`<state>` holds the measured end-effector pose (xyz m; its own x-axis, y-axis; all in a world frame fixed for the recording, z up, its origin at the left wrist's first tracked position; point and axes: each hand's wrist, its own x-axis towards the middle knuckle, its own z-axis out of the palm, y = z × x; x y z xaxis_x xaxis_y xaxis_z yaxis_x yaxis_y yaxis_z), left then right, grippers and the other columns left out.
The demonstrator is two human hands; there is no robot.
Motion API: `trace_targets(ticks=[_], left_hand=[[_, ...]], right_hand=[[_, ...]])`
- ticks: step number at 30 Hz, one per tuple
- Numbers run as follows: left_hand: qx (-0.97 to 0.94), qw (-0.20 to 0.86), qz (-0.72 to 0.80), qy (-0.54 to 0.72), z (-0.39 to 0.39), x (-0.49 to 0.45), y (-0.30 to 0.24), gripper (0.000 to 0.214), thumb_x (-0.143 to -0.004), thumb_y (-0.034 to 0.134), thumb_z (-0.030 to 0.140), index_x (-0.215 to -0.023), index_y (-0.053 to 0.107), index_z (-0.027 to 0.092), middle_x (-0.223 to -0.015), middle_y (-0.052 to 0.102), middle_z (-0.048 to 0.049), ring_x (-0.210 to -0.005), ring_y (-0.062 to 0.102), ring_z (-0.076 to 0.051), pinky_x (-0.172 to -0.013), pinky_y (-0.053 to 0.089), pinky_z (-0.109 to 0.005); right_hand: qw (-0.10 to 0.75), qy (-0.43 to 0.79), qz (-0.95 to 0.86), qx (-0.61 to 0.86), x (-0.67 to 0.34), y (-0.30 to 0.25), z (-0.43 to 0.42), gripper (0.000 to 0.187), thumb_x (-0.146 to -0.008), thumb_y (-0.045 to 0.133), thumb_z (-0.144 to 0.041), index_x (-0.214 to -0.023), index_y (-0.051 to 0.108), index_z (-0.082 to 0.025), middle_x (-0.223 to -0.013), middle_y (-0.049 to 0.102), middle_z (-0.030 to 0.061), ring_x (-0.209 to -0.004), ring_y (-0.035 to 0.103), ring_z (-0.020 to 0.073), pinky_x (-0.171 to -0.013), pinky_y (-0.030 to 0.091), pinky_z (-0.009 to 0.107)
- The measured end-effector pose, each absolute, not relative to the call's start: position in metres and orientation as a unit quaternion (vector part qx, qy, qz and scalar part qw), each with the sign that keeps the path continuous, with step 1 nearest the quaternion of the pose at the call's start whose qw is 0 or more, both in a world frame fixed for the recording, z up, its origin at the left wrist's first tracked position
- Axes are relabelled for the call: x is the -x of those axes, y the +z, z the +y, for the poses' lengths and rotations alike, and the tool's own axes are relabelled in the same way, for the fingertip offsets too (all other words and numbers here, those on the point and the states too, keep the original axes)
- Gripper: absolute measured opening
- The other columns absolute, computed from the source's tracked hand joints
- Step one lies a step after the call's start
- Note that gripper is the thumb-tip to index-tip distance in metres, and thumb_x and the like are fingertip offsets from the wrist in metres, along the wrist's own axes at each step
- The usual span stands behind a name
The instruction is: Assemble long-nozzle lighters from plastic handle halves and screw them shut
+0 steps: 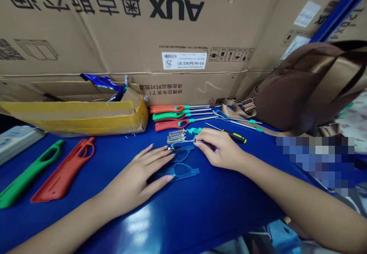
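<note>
My left hand point(143, 173) lies flat with its fingers stretched out over two blue lighter shell halves point(183, 171), partly covering them. Its fingertips are near a small black part with a thin pale wire point(183, 142). My right hand point(219, 147) pinches that wire's other end between thumb and forefinger; any small part inside the pinch is hidden. Just behind the hands are clear fuel tanks point(176, 136) and turquoise plastic pieces point(195, 130). A black and yellow screwdriver point(235, 136) rests beyond my right hand.
Assembled stick lighters, among them a green one point(168, 115), lie at the back beside metal tubes point(243, 125) with wires. At left are a green shell half point(31, 173) and a red one point(64, 173). A taped carton point(114, 118) and brown bag point(283, 89) stand behind.
</note>
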<state>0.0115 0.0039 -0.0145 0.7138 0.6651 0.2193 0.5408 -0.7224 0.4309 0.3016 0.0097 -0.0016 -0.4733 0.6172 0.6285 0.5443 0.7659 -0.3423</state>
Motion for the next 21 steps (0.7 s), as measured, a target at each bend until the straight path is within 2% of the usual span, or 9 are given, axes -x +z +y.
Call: trace_targets(ticks=[3,6,13,17,21], left_hand=[[-0.869,0.186,0.371,0.271,0.007,-0.011,-0.016,0.038,-0.094,0.063,0.045,-0.130,0.071,0.037,-0.132,0.072,-0.0042,-0.128,0.063,-0.030,-0.117,0.045,-0.052],[-0.831,0.210,0.401,0.324,0.005,-0.014,-0.017,0.032,-0.092,0.066,0.046,-0.120,0.075,0.034,-0.122,0.075,-0.0041,-0.115,0.070,-0.027,-0.104,0.056,-0.043],[-0.813,0.229,0.407,0.347,-0.001,-0.016,-0.021,0.036,-0.087,0.074,0.043,-0.121,0.071,0.033,-0.120,0.075,-0.0022,-0.110,0.071,-0.025,-0.100,0.056,-0.039],[-0.791,0.242,0.433,0.358,0.001,-0.014,-0.022,0.027,-0.087,0.073,0.047,-0.110,0.073,0.034,-0.113,0.077,-0.0009,-0.105,0.072,-0.026,-0.097,0.057,-0.039],[-0.727,0.285,0.487,0.392,0.002,-0.017,-0.020,0.028,-0.081,0.076,0.052,-0.093,0.071,0.028,-0.097,0.078,-0.0019,-0.091,0.074,-0.025,-0.089,0.061,-0.037]], right_hand=[[0.391,0.049,-0.861,0.322,-0.299,-0.004,0.007,0.012,-0.099,0.054,-0.018,-0.096,0.065,-0.019,-0.085,0.068,0.0064,-0.076,0.062,0.0172,-0.069,0.054,0.030],[0.374,0.045,-0.873,0.310,-0.297,-0.004,0.003,0.011,-0.099,0.053,-0.017,-0.099,0.064,-0.020,-0.085,0.068,0.0063,-0.077,0.062,0.0176,-0.069,0.053,0.031],[0.311,0.050,-0.903,0.294,-0.295,0.004,-0.005,0.013,-0.101,0.052,-0.021,-0.099,0.065,-0.019,-0.083,0.066,0.0054,-0.074,0.060,0.0166,-0.067,0.049,0.028],[0.242,0.054,-0.926,0.285,-0.299,0.009,-0.001,0.021,-0.105,0.047,-0.027,-0.102,0.065,-0.017,-0.089,0.067,0.0060,-0.077,0.063,0.0164,-0.068,0.049,0.028],[0.198,0.075,-0.931,0.298,-0.305,0.010,0.005,0.020,-0.106,0.048,-0.029,-0.107,0.065,-0.018,-0.097,0.072,0.0054,-0.082,0.066,0.0156,-0.070,0.047,0.026]])
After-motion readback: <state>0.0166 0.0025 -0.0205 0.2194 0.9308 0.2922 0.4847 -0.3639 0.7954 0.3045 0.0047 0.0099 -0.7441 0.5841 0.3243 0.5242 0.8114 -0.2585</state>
